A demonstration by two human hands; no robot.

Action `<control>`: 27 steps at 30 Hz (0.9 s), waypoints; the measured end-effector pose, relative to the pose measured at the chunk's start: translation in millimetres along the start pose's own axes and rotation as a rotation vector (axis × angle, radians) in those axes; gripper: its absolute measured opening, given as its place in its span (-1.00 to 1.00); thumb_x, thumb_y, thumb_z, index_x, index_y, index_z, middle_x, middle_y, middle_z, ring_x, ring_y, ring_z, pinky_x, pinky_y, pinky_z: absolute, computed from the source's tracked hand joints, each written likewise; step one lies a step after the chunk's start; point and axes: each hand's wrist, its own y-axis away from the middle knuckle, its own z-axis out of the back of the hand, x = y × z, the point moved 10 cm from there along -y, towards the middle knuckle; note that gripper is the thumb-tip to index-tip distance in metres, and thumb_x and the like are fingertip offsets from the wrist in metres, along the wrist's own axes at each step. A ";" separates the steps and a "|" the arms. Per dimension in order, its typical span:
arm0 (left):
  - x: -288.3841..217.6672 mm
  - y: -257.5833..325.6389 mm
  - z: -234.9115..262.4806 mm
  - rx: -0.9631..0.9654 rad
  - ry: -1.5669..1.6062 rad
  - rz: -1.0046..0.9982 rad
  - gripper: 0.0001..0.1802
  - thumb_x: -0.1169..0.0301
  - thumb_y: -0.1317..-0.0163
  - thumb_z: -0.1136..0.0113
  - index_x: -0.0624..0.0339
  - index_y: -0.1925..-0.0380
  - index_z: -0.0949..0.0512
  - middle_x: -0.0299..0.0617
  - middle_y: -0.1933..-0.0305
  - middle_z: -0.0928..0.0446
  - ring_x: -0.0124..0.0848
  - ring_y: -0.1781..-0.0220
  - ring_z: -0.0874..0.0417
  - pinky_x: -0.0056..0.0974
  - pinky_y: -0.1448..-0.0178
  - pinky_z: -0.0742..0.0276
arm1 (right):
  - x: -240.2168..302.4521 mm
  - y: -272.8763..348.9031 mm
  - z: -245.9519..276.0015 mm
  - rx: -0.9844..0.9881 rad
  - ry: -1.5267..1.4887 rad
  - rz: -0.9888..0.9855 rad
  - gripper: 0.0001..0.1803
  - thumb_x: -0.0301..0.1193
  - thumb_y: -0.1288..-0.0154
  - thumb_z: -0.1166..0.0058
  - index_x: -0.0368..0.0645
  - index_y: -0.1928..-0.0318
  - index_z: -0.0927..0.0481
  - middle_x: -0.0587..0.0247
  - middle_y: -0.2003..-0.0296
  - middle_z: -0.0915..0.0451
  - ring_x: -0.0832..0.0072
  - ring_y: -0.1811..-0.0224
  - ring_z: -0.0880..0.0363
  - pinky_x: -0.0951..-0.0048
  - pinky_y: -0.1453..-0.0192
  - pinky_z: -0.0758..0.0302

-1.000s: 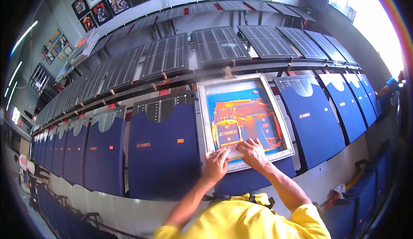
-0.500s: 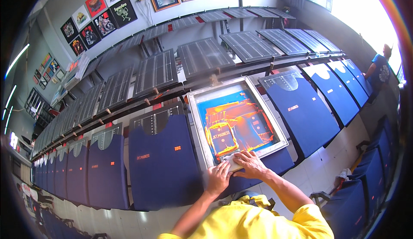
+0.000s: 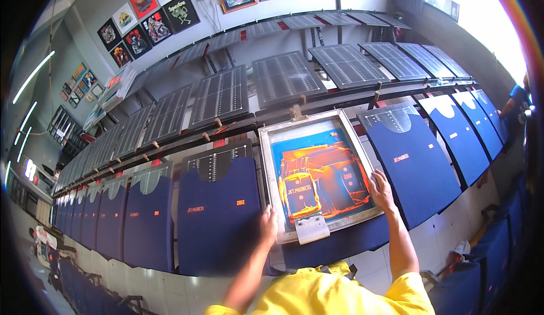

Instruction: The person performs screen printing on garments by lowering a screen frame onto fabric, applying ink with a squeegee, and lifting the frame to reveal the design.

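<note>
Bright yellow short-sleeved shirt (image 3: 334,295) (bare forearms)

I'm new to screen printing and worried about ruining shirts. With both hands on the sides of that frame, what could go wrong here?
1. The left hand and right hand grip opposite sides of the screen frame; uneven handling might skew it and misregister the print.
2. Orange ink covers the mesh; the squeegee resting at the near edge could slip and smear the neighbouring blue shirt.
</note>
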 end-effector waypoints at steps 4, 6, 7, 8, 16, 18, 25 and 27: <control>6.8 -5.1 -1.5 0.008 0.072 0.077 -0.28 0.04 -0.53 0.03 0.56 -0.34 -0.31 0.20 -0.35 -0.45 -0.18 -0.40 -0.45 -0.20 -0.47 -0.28 | -28.1 -0.4 -10.9 -0.014 -0.385 -0.122 -0.52 -0.27 -0.42 -0.10 -0.32 -0.22 -0.51 -0.13 -0.33 -0.42 0.09 -0.40 -0.39 0.21 -0.45 -0.32; 2.7 -3.6 -1.8 0.014 0.095 0.108 -0.26 0.02 -0.52 0.00 0.56 -0.34 -0.30 0.18 -0.38 -0.42 -0.21 -0.42 -0.43 -0.21 -0.49 -0.27 | -27.8 0.6 -13.1 0.003 -0.430 -0.073 -0.50 -0.26 -0.43 -0.07 -0.33 -0.25 -0.49 -0.12 -0.35 -0.40 0.13 -0.43 -0.36 0.21 -0.48 -0.28; -0.7 -1.7 -1.5 0.009 0.103 0.125 -0.26 0.02 -0.51 -0.01 0.56 -0.34 -0.30 0.17 -0.37 -0.43 -0.22 -0.40 -0.44 -0.21 -0.48 -0.27 | -30.1 2.0 -13.4 0.016 -0.432 -0.079 -0.50 -0.26 -0.44 -0.07 -0.33 -0.25 -0.48 -0.12 -0.35 -0.40 0.14 -0.43 -0.36 0.21 -0.48 -0.28; -4.7 0.8 -1.0 -0.002 0.116 0.145 -0.26 0.02 -0.51 -0.02 0.57 -0.34 -0.30 0.16 -0.36 -0.44 -0.22 -0.38 -0.46 -0.21 -0.47 -0.28 | -29.8 2.2 -11.5 0.015 -0.426 -0.061 -0.49 -0.26 -0.44 -0.06 -0.34 -0.25 -0.48 -0.12 -0.35 -0.39 0.14 -0.43 -0.35 0.21 -0.48 -0.28; -54.8 7.4 7.5 -0.100 0.210 -0.009 -0.19 -0.06 -0.45 -0.13 0.57 -0.31 -0.36 -0.08 -0.01 -0.60 -0.45 0.00 -0.56 -0.32 -0.12 -0.46 | -56.6 -2.0 -18.3 0.112 -1.066 -0.401 -0.30 0.00 -0.54 0.19 -0.34 -0.39 -0.32 0.00 -0.38 -0.37 0.22 -0.48 -0.27 0.23 -0.59 -0.08; -47.0 10.1 10.2 -0.014 0.216 0.104 -0.16 -0.09 -0.44 -0.11 0.57 -0.31 -0.34 -0.13 0.06 -0.53 -0.49 0.07 -0.49 -0.36 -0.02 -0.40 | -50.4 5.1 -15.5 0.157 -1.098 -0.387 -0.25 0.09 -0.53 0.25 -0.29 -0.41 -0.32 0.00 -0.43 -0.31 0.25 -0.55 -0.14 0.24 -0.63 0.06; -60.7 24.0 73.4 -0.079 0.230 -0.032 -0.26 0.05 -0.50 -0.08 0.61 -0.31 -0.32 0.20 -0.28 -0.51 -0.26 -0.31 -0.52 -0.25 -0.43 -0.33 | 17.9 30.5 -19.6 0.210 -1.107 -0.260 -0.16 0.15 -0.49 0.26 -0.27 -0.48 -0.20 -0.15 -0.48 -0.20 0.13 -0.58 -0.06 0.12 -0.63 0.14; -51.3 24.8 110.2 -0.083 0.183 -0.035 -0.26 0.05 -0.50 -0.08 0.61 -0.31 -0.32 0.21 -0.29 -0.50 -0.26 -0.33 -0.52 -0.25 -0.43 -0.33 | 51.9 41.5 -40.5 0.247 -1.104 -0.275 -0.12 0.23 -0.44 0.25 -0.14 -0.52 -0.18 -0.10 -0.50 -0.19 0.15 -0.60 -0.01 0.01 -0.61 0.22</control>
